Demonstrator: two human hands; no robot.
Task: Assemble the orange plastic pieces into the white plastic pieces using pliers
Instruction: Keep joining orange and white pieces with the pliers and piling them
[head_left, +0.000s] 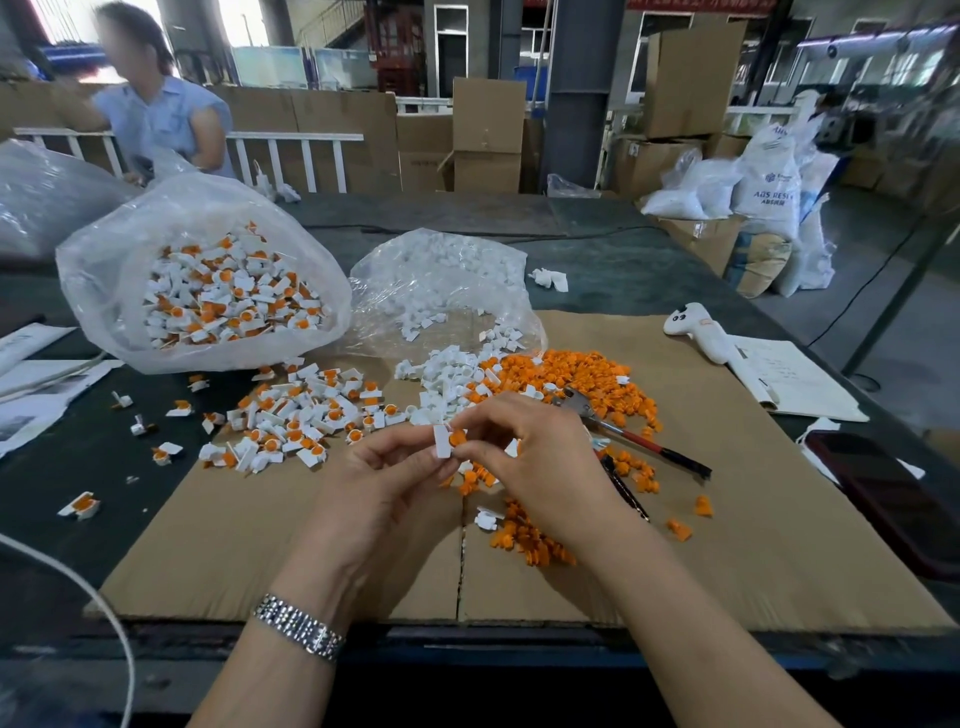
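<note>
Bare cardboard sheet lies open to the right and near edge. Ahead, the heap of orange pieces, the pliers and the assembled pieces crowd the middle. Two plastic bags block the far side. A phone lies at the right edge.

I have one view only, a wide-angle camera worn on the head, looking forward and down across the table. It sits close above the left hand and right hand at centre frame, forearms entering from 6 o'clock. The warehouse background curves away toward 12 o'clock.
</note>
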